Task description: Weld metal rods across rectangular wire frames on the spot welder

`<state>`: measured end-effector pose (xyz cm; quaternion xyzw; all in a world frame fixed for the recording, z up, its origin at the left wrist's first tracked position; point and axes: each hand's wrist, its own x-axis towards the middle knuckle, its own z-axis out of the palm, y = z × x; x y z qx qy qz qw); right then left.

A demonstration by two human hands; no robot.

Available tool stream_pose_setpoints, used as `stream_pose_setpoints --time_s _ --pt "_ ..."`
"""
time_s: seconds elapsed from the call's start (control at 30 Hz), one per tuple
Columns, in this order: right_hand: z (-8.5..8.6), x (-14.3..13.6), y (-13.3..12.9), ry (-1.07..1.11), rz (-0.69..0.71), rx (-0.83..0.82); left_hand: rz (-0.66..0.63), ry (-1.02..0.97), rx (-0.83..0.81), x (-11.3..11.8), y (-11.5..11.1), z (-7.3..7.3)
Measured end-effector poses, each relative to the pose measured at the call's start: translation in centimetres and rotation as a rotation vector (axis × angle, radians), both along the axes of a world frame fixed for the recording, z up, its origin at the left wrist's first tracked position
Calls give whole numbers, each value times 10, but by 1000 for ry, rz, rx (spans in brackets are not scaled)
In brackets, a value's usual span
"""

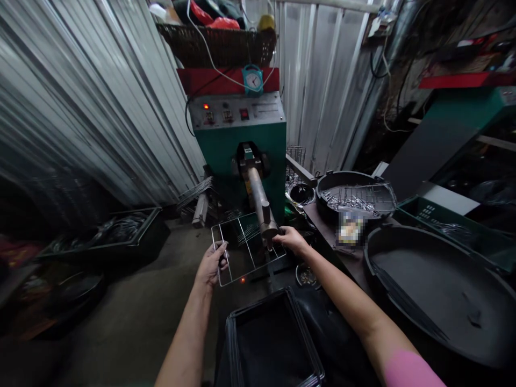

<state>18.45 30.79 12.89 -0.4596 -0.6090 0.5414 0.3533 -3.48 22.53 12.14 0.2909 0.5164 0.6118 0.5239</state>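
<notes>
A rectangular wire frame (246,243) with cross wires is held roughly level under the upper arm (258,188) of a green machine (239,134) that looks like a spot welder. My left hand (212,263) pinches the frame's left end between thumb and fingers. At the other end, my right hand (292,240) is closed on the frame close beside the electrode tip, its fingertips partly hidden by the metal. Below the held frame, a stack of dark wire rectangles (234,344) lies near my lap.
On the right stand a round pan (318,199) of short wire pieces, a larger pan (368,258) with long rods, and a green crate (419,207). A small bowl (297,277) sits below my right hand. Wire fills a dark bin (149,236) on the left.
</notes>
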Motion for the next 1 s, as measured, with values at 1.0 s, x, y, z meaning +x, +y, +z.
stream_pose_setpoints --time_s 1.0 --pt "-22 24 12 -21 -76 -125 6 140 -73 8 20 -54"
